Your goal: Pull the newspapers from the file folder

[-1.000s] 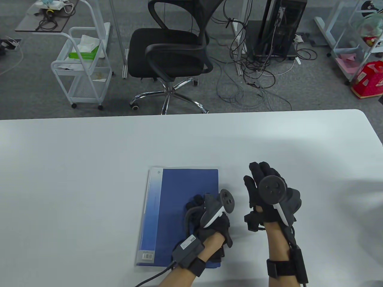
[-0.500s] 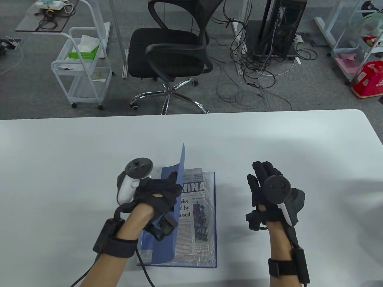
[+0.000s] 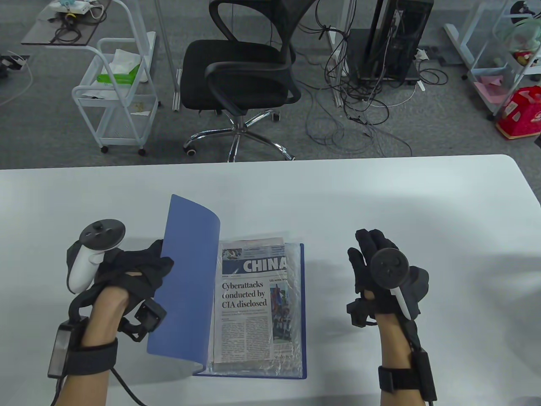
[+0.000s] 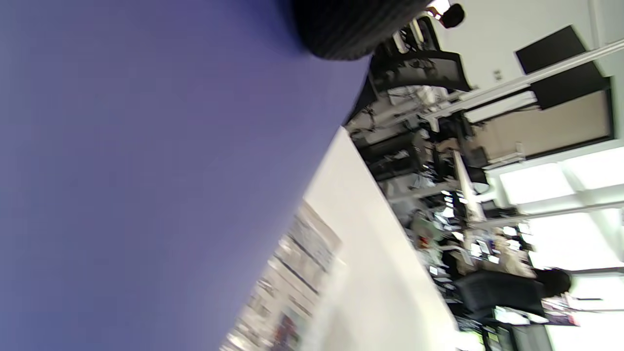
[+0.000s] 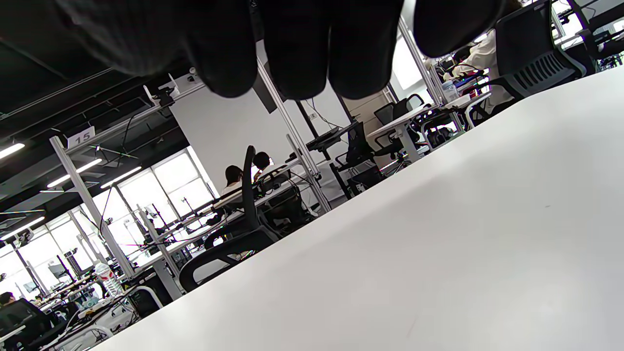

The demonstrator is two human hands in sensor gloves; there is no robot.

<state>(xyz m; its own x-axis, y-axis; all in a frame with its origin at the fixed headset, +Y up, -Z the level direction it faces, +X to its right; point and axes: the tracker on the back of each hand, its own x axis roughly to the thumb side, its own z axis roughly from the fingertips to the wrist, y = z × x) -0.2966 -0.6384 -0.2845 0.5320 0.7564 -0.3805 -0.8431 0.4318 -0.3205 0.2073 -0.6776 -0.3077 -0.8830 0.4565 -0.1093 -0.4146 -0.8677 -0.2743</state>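
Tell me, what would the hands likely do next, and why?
Probably the right hand, free beside the folder, reaches over to grasp the newspaper. The left hand holds the cover open, so the paper lies exposed but not yet pulled out.

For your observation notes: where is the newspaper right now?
In the table view, the newspaper lies inside the open blue folder, between the left hand and right hand.

Bright, even light; left wrist view blurred.
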